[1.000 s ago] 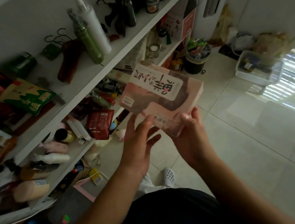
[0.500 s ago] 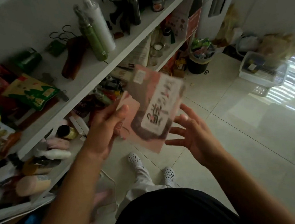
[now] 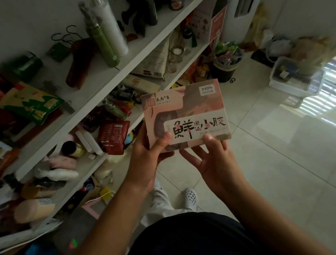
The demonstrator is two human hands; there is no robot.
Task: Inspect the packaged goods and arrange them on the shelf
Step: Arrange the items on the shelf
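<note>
Inspection is in hand: the box [image 3: 184, 113] is held face-up in the air beside the shelf [image 3: 101, 76]. The left hand [image 3: 147, 159] pinches its lower left corner. The right hand [image 3: 212, 162] pinches the bottom edge, thumb on front, fingers spread beneath. The next move likely calls for choosing a free shelf spot.

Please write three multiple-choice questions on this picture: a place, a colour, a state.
1. Where is the red pouch? A) floor B) shelf, left of the box C) bin
2. The box is mainly: A) blue B) pink C) yellow
3. What holds the box? A) left hand and right hand B) one hand alone C) nothing
Answers: 1 B, it lies on the shelf beside the box; 2 B, its front is pink; 3 A, each hand lays a thumb on its front.
</note>
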